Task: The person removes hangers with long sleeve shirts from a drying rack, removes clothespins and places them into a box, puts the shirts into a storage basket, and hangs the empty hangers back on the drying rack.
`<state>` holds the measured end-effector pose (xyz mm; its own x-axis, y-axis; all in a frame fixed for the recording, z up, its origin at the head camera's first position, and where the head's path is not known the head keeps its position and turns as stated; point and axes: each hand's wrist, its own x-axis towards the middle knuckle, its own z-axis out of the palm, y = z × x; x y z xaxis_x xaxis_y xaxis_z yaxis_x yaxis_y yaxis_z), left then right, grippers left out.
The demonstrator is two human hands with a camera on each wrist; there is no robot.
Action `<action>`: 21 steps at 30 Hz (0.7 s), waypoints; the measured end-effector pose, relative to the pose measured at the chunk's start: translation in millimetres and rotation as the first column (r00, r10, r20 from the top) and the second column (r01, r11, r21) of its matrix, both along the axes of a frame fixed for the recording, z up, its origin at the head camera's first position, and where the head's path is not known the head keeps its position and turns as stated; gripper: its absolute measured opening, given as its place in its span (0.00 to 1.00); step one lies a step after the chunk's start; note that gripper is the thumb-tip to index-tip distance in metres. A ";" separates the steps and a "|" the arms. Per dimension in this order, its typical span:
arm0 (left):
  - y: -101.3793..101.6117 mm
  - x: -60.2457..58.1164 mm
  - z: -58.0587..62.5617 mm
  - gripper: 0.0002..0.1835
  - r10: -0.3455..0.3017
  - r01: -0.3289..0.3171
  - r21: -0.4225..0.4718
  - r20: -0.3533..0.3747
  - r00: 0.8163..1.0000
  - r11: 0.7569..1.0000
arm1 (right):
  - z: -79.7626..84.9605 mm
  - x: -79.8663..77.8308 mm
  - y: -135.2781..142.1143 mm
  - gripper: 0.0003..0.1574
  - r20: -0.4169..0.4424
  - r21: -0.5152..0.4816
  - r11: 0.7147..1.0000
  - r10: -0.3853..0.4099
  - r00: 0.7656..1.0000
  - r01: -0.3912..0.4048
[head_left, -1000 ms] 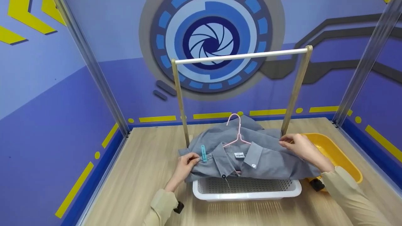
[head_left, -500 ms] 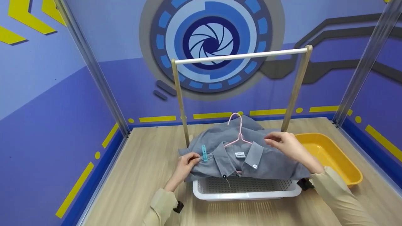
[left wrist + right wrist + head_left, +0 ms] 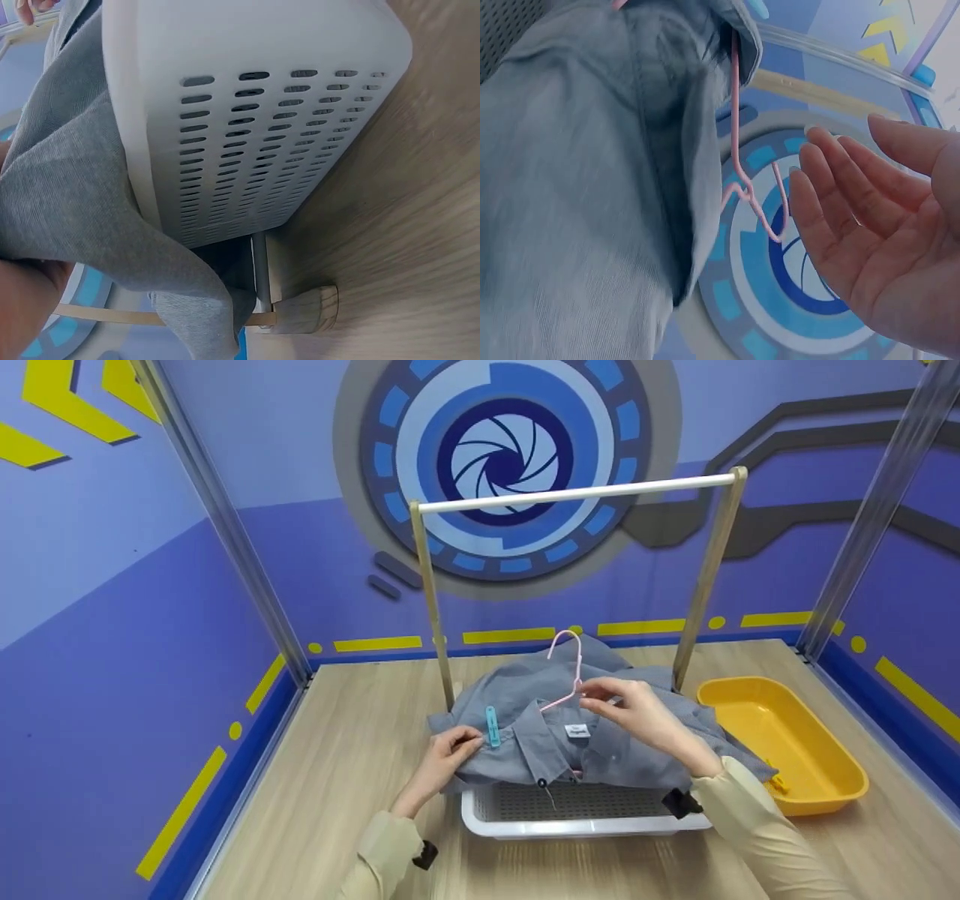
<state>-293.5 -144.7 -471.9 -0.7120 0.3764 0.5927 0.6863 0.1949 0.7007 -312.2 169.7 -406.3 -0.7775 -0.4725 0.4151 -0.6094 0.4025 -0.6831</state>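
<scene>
A grey collared shirt (image 3: 517,769) lies bunched over the white perforated basket (image 3: 585,829). A pink hanger (image 3: 580,656) sits inside its neck, hook sticking up above the collar. At the shirt's left shoulder my left hand (image 3: 442,757) pinches the cloth, right beside a teal clothespin (image 3: 492,727) clipped there. Over the collar, my right hand (image 3: 637,718) is close to the hanger's neck. In the right wrist view that hand (image 3: 877,232) has relaxed fingers and holds nothing, with the hanger (image 3: 736,112) a little apart from them.
Behind the basket stands a drying rack with wooden posts (image 3: 705,585) and a white rod (image 3: 577,495). To the right is a yellow tray (image 3: 795,750) with a small yellow item (image 3: 778,784) at its left side. Blue panels enclose the wooden table (image 3: 352,750).
My right hand has moved left from the shirt's right shoulder to the hanger's neck, and more of the yellow tray shows. My left hand stays at the left shoulder.
</scene>
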 end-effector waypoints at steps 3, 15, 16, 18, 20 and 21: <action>0.0 -0.4 0.0 0.02 -0.007 0.007 -0.003 -0.015 1.000 1.000 | 0.9 -0.9 -9.0 0.13 -0.015 -0.027 0.999 0.034 0.999 -0.034; 0.3 -0.7 0.3 0.02 -0.022 0.022 0.001 -0.052 0.998 1.000 | 3.7 -3.0 -41.3 0.15 0.005 -0.009 0.995 0.103 0.995 -0.103; 0.1 -0.6 0.6 0.02 -0.022 0.022 0.000 -0.050 0.999 1.000 | 3.2 -3.4 -44.1 0.14 -0.003 -0.006 0.994 0.105 0.995 -0.105; -0.3 -0.2 1.0 0.02 -0.021 0.021 0.000 -0.044 0.999 1.000 | 2.5 -3.9 -49.7 0.14 -0.023 -0.004 0.994 0.107 0.994 -0.107; 0.0 0.1 1.6 0.02 -0.022 0.022 0.003 -0.030 0.999 1.000 | 2.1 -3.9 -54.4 0.14 -0.041 -0.011 0.994 0.110 0.993 -0.111; 0.1 0.3 2.1 0.02 -0.023 0.023 0.003 -0.028 0.999 1.000 | 1.8 -4.0 -56.8 0.14 -0.056 -0.010 0.994 0.108 0.993 -0.109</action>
